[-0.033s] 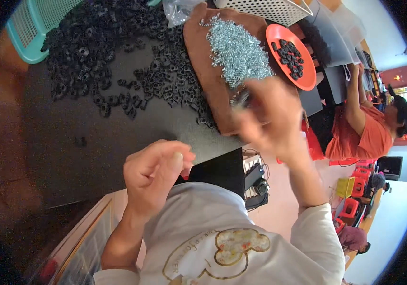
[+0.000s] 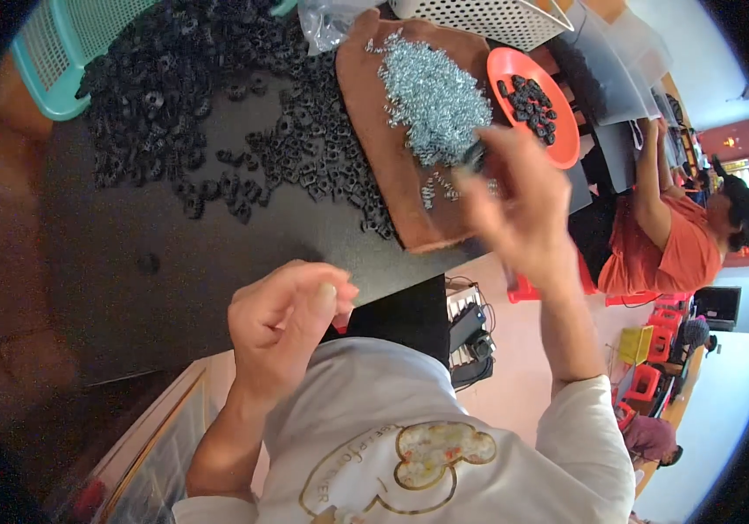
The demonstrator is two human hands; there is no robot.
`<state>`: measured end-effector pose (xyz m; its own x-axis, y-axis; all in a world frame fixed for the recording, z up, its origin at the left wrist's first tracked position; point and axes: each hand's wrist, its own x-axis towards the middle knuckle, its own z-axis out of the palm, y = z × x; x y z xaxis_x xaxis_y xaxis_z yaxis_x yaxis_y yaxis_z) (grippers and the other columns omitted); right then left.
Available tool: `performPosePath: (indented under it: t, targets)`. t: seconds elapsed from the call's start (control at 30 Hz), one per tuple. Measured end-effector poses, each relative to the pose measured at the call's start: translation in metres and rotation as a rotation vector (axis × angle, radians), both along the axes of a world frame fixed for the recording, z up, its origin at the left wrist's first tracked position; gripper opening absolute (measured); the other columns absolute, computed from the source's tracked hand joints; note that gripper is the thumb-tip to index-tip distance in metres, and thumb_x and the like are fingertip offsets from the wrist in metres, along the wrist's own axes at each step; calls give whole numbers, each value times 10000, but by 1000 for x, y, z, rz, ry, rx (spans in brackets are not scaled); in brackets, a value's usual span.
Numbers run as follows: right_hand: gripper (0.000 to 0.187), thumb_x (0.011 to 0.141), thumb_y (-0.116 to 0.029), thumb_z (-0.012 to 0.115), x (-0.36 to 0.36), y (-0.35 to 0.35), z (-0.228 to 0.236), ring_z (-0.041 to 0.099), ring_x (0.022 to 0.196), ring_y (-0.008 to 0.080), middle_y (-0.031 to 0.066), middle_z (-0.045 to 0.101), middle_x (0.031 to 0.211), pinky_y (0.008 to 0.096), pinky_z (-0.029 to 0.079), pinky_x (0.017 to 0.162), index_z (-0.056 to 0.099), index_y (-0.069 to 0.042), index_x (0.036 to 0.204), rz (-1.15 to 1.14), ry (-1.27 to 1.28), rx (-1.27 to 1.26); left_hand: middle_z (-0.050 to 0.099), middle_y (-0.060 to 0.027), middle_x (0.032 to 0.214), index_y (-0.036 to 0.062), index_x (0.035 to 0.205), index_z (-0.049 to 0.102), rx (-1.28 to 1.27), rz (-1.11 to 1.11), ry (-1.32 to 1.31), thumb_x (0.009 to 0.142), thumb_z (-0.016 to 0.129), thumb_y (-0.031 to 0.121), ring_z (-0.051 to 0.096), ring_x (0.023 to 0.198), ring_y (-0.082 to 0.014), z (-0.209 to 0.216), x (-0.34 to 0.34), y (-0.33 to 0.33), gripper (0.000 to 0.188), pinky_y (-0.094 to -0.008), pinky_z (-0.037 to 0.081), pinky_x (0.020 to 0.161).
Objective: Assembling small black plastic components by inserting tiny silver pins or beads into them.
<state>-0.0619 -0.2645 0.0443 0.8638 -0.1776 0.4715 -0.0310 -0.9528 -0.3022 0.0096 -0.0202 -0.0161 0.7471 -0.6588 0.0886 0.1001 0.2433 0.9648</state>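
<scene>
My right hand (image 2: 527, 196), smeared by motion, is over the right edge of a brown cloth (image 2: 370, 113). A small black plastic part (image 2: 474, 157) shows between its thumb and fingertip. Beside it on the cloth lies a heap of small silvery springs (image 2: 435, 96), with a few loose springs (image 2: 431, 188) just left of the fingers. My left hand (image 2: 283, 319) is closed in front of my body, above the table's near edge, thumb against curled fingers. Whatever it may hold is hidden.
Small black plastic parts (image 2: 156, 96) are piled on the dark table (image 2: 261, 231). An orange plate (image 2: 564, 144) holds dark pieces. Around them stand a green basket (image 2: 60, 100), a white perforated basket (image 2: 488, 22) and a clear bin (image 2: 623, 79). Another person (image 2: 662, 240) sits at right.
My right hand has shifted slightly to the right with the black part, uncovering loose springs on the cloth. My left hand stays in place.
</scene>
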Motion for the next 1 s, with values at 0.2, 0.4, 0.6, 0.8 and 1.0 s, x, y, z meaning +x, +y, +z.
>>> performPosePath:
  t: [0.2, 0.4, 0.6, 0.8, 1.0]
  targets:
    - [442, 841, -224, 681, -16, -114, 6, 618, 729, 231, 132, 642, 837, 346, 483, 671, 587, 46, 1178, -431, 103, 78, 663, -83, 806, -42, 960, 641, -12, -36, 20, 958, 572, 130, 604, 656, -104, 2, 0, 2, 186, -253, 500, 582]
    - [397, 865, -199, 661, -23, -129, -9, 579, 765, 218, 114, 587, 862, 334, 469, 680, 583, 13, 1192, -363, 85, -135, 642, -137, 1114, -63, 1189, 563, -193, -465, 321, 927, 591, 117, 609, 985, -162, 26, -4, 25, 318, -311, 483, 889]
    - [258, 884, -123, 634, 10, -64, -1, 592, 723, 220, 136, 605, 884, 317, 471, 647, 612, 21, 1097, -92, 14, -52, 551, -228, 1261, -25, 1326, 471, -669, -734, 766, 758, 675, 233, 561, 1125, -377, 96, -44, 27, 657, -426, 462, 911]
    - [221, 863, -60, 641, 27, -9, 7, 568, 671, 238, 128, 556, 827, 326, 460, 612, 606, 12, 1068, 130, 145, 11, 414, -278, 1402, -31, 1426, 323, -895, -802, 419, 750, 662, 314, 442, 1287, -404, 84, -30, 26, 832, -493, 366, 1041]
    - [221, 836, -72, 649, 58, 45, 1, 579, 702, 333, 162, 532, 790, 402, 478, 625, 603, 8, 1037, 421, 189, 12, 405, -303, 1394, -83, 1409, 311, -1127, -634, 415, 751, 641, 219, 454, 1274, -413, 82, -48, 27, 796, -484, 397, 1003]
